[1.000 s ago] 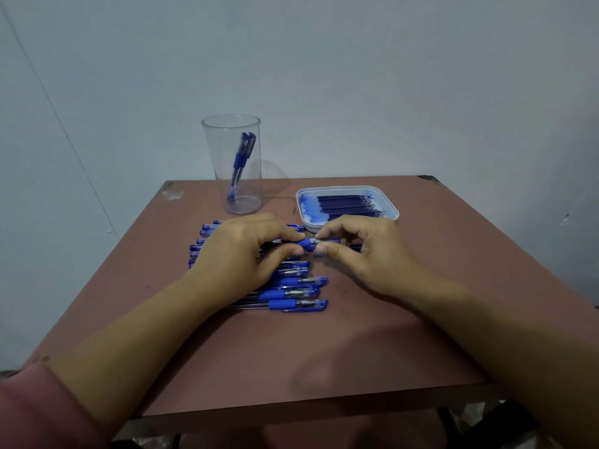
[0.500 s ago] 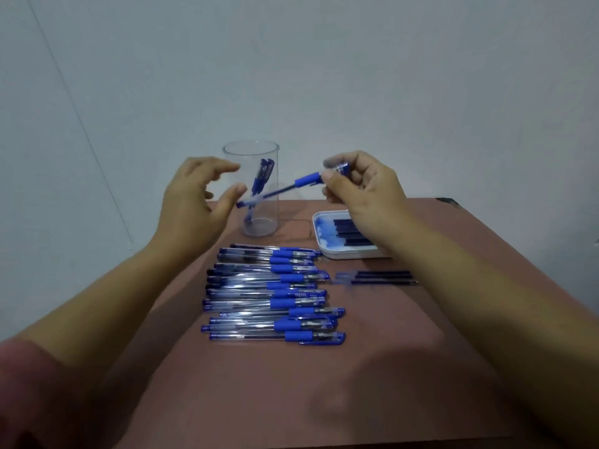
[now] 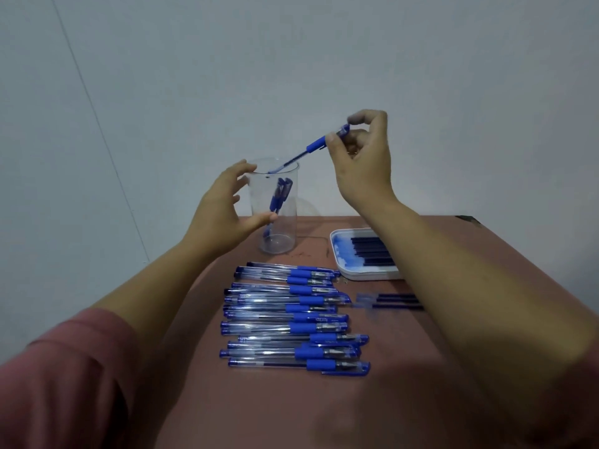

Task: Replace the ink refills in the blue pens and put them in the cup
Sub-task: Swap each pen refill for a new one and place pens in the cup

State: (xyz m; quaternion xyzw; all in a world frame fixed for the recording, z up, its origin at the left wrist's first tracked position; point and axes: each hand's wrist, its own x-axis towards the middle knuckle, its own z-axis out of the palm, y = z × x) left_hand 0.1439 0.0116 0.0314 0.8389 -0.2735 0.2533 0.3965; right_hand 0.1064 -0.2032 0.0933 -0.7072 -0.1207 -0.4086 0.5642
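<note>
A blue pen [image 3: 316, 144] is pinched at its cap end by the thumb and fingers of the right hand [image 3: 363, 163], which is held up high above the far part of the table [image 3: 324, 409]. The pen is tilted, and its low end is set right at the open top of the clear cup [image 3: 275, 222]. The cup is stood upright at the far side of the table, and two blue pens [image 3: 280, 194] are already leaned inside it. The left hand [image 3: 223, 212] is held wide open beside the left of the cup, with the thumb in front of it and the fingers up near the rim; if the cup is touched cannot be told. Nothing is held in that hand. Many more blue pens [image 3: 291, 319] are laid side by side in a row in the middle of the table. A white tray [image 3: 369, 275] with dark refills [image 3: 372, 251] is placed to the right of the cup. A few loose refills [image 3: 395, 301] are laid on the table just near of the tray. A pink sleeve [image 3: 64, 384] is seen on the left arm.
</note>
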